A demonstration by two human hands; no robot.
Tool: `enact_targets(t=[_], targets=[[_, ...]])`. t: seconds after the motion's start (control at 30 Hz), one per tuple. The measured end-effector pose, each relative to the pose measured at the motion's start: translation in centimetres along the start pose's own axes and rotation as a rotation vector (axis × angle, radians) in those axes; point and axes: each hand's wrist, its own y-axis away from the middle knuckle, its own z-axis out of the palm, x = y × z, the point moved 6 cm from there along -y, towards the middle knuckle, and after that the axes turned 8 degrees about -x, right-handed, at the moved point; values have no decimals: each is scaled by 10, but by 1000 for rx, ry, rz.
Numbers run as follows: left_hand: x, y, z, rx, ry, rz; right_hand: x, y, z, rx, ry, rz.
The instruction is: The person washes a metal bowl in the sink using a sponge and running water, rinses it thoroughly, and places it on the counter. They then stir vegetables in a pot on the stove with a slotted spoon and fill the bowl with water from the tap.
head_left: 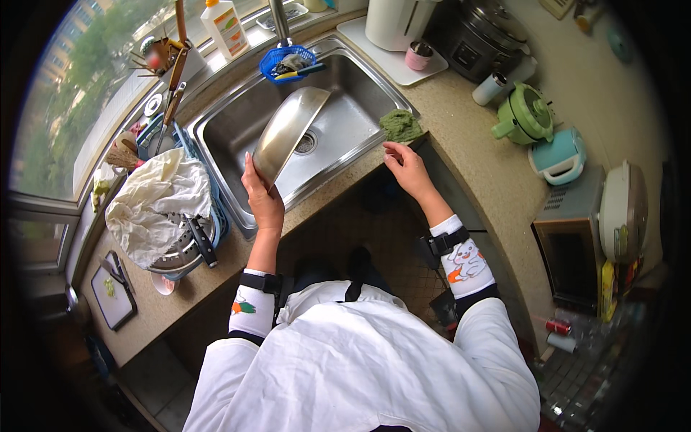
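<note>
My left hand (263,202) grips the near rim of a stainless steel bowl (289,129), which is tipped on its side over the sink. Beneath it lies the steel sink basin (345,129) with its round drain strainer (305,142). My right hand (406,166) is held above the counter's front edge, fingers slightly curled and apart, with nothing seen in it. Just beyond those fingers, a crumpled green cloth (400,126) rests at the sink's right corner. A blue plastic basket (264,67) with a dark scourer and a yellow-and-blue handled tool sits by the faucet (279,21).
Left of the sink stands a blue dish rack (220,218) with a white cloth (162,202) and a black-handled knife (201,242). A cutting board (114,291) lies farther left. On the right are a rice cooker (472,40), a green pot (523,114) and a microwave (569,243).
</note>
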Motion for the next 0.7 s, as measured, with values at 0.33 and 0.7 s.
enact_targets(t=[0.33, 0.7], targets=[[-23, -12, 8, 54, -81, -153, -23, -114, 30, -188, 180, -248], [-91, -23, 28, 52, 703, -778, 27, -221, 23, -473, 414, -77]])
